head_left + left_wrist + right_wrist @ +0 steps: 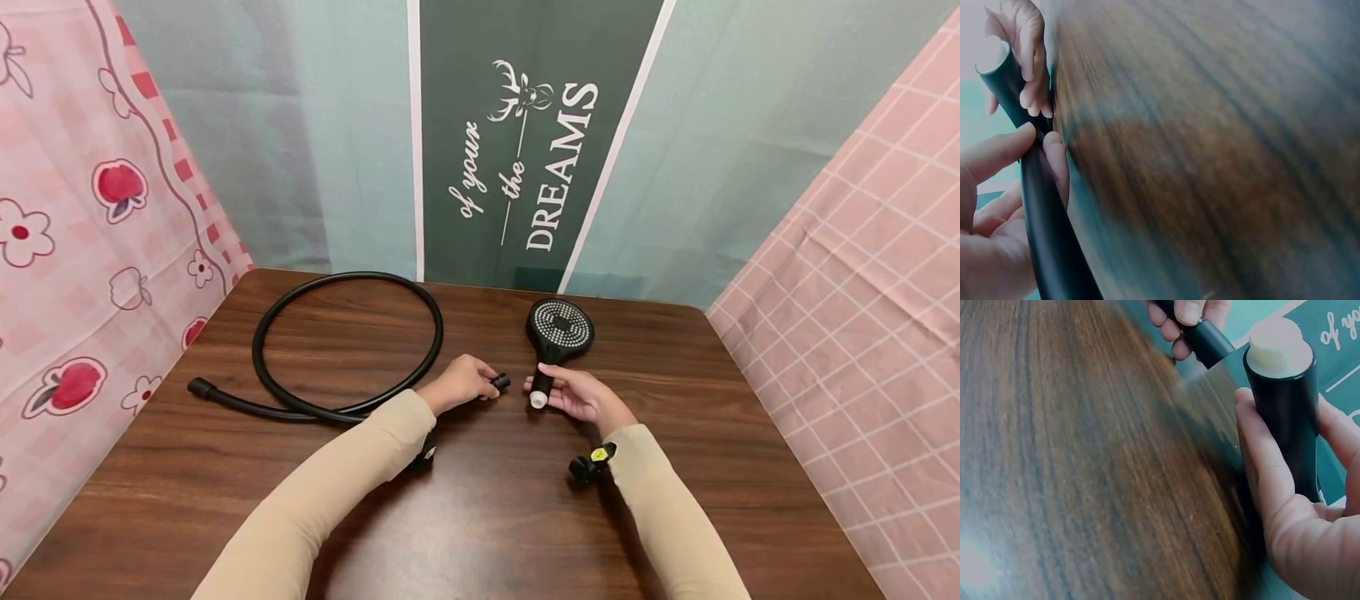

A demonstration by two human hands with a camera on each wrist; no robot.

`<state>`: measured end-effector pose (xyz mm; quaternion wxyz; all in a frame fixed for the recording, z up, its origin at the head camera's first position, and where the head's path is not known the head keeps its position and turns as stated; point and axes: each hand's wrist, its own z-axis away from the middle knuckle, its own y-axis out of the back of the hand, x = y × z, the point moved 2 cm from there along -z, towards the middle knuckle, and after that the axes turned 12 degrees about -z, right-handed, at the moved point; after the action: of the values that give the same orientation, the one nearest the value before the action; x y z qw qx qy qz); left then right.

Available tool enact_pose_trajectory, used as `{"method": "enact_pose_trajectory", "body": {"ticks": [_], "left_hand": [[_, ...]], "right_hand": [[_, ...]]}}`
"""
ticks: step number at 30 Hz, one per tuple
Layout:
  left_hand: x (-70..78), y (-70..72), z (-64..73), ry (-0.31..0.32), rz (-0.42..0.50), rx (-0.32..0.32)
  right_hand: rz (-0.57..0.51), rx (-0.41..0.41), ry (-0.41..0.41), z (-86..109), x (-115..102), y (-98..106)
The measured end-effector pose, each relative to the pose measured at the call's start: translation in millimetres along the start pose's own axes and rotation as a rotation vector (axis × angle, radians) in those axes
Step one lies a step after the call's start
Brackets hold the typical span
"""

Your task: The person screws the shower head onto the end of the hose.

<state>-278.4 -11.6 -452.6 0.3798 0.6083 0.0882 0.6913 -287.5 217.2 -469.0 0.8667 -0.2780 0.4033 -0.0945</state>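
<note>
A black shower head with a pale dotted spray face lies in my right hand, which grips its handle. The white threaded end of the handle points toward me. My left hand pinches a black shower hose just behind its end connector. In the head view a short gap separates the connector from the handle. The right wrist view also shows the hose connector beside the white end, apart from it.
The rest of the hose lies in a loop on the brown wooden table, its other end at the left. Curtains hang behind the table, with pink cloths at both sides. A small black wrist camera sits at the right cuff.
</note>
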Motion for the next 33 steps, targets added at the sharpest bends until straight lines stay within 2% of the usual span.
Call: {"method": "enact_pose_trajectory", "body": {"ticks": [5,9,15,19,28,33], "left_hand": [[0.0,0.0,0.5,0.013,0.034,0.004],[0.7,0.0,-0.4,-0.006,0.039,0.034],[3.4,2.2,-1.4,-0.032,-0.001,0.076],[7.3,5.6,-1.5,-0.039,-0.019,0.124],[16.5,15.3,3.7,-0.079,-0.019,0.277],[18.5,17.6,6.1,-0.09,-0.024,0.322]], "right_hand": [[-0.021,-0.023,-0.007,-1.0,0,-1],[-0.036,-0.066,-0.023,-2.4,-1,-1],[-0.067,-0.121,-0.043,-0.8,-1,-2],[-0.093,-0.132,-0.042,-1.1,-1,-4],[-0.15,-0.138,-0.038,-3.1,5,-6],[-0.151,-0.125,-0.031,-4.2,7,-6]]}}
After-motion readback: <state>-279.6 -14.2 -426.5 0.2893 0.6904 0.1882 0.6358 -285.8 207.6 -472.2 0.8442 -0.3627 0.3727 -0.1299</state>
